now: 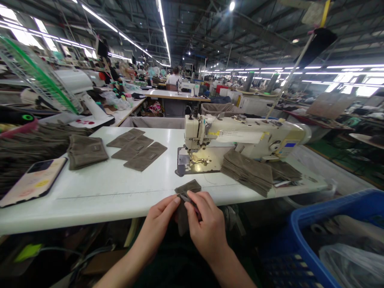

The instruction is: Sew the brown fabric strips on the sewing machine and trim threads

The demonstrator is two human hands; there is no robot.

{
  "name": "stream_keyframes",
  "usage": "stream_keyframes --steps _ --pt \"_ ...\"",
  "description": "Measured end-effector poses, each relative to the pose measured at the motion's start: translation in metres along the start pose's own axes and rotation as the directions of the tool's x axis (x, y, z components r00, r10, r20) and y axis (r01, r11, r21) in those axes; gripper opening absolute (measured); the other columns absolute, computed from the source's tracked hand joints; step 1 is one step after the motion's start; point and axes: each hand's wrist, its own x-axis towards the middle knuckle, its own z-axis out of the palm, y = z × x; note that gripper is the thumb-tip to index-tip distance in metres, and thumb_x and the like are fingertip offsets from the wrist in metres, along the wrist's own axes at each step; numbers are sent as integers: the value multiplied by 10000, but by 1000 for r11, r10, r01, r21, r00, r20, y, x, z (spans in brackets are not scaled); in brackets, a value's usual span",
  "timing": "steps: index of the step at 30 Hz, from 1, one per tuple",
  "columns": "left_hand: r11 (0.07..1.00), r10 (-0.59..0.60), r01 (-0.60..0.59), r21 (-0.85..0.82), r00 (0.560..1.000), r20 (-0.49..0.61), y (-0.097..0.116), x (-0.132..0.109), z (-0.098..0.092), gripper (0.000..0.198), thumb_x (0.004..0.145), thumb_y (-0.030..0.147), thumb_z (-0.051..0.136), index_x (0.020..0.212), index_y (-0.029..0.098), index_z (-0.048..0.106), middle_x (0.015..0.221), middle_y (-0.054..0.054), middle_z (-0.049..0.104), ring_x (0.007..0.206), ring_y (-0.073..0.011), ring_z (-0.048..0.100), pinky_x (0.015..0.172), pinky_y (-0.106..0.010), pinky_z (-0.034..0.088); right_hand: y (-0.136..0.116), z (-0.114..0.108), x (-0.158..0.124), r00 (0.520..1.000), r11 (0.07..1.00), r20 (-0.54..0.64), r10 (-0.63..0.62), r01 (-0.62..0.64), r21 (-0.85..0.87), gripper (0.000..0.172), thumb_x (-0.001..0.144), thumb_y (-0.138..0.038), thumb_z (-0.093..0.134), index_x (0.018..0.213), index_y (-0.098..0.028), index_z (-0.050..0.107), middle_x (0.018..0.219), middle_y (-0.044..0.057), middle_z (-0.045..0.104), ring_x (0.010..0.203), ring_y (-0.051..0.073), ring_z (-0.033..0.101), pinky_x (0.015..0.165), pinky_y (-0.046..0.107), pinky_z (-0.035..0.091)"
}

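Both of my hands pinch one brown fabric piece (188, 187) at the front edge of the white table (120, 200). My left hand (162, 212) grips its left side between thumb and fingers. On the other side, my right hand (207, 220) holds it with thumb and bent index finger. Part of the cloth lies on the tabletop and part hangs below the edge; a fold between the fingers is partly hidden. Just beyond stands a sewing machine (240, 130), its needle area over a worn metal plate (213, 156).
Several brown flaps (145, 156) lie left of the machine, beside a folded stack (87, 152) and a phone (34, 180). Another stack of brown pieces (247, 170) rests under the machine arm. A blue basket (300, 228) stands at right, a fan (72, 82) at left.
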Motion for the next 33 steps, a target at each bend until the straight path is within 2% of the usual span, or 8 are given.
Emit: stream_keyframes --steps 6,13,19,24,33 --pt "1000 7 -7 23 1000 -12 4 2 1 361 813 498 644 938 180 761 771 -24 664 718 -189 516 697 -285 448 -1 0 0 1000 1000 7 4 -4 -23 252 962 -164 507 1150 -142 673 954 94 687 878 195 691 785 304 583" --pt "999 9 -10 49 1000 17 4 -1 3 354 825 499 638 893 173 758 703 -18 634 715 -197 535 678 -286 445 0 2 3 999 1000 -40 -1 1 4 255 972 -154 499 1171 -140 659 968 98 690 898 195 689 802 311 586" --pt "1000 -1 1 5 1000 -2 4 1 0 312 837 477 628 806 182 724 691 -6 614 710 -186 523 683 -276 448 -1 -1 3 1000 1000 -6 -28 28 8 246 981 -150 488 1135 -140 679 935 91 689 855 185 689 786 298 577" --pt "1000 -2 2 5 1000 -8 7 2 1 326 837 482 630 891 182 746 738 -16 640 728 -190 525 701 -280 450 -2 -1 1 999 1000 26 -21 21 6 254 969 -152 500 1157 -135 670 955 98 684 863 194 686 772 308 577" --pt "996 47 -48 72 999 12 7 1 2 336 841 486 613 886 186 758 706 -17 642 702 -197 536 677 -279 463 -2 1 3 1000 1000 10 -6 6 7 252 968 -155 497 1154 -144 667 952 93 686 864 191 691 782 311 589"
